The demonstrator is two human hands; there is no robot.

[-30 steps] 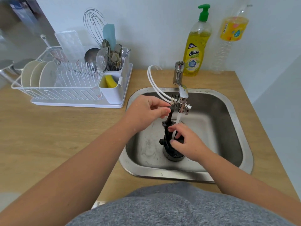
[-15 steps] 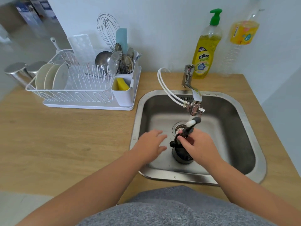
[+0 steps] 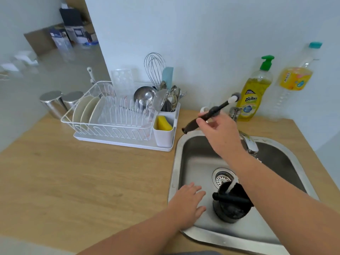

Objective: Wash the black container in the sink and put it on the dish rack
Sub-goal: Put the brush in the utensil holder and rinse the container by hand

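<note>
The black container [image 3: 230,204] is seen standing upright on the sink [image 3: 195,159] floor, near the front edge and just in front of the drain [image 3: 222,176]. The left hand [image 3: 187,205] is spread flat with fingers apart, laid over the sink's left rim just left of the container, not touching it. A dark-handled tool [image 3: 209,113] is pinched in the right hand [image 3: 220,133], raised well above and beyond the container, toward the dish rack [image 3: 114,126] at far left.
</note>
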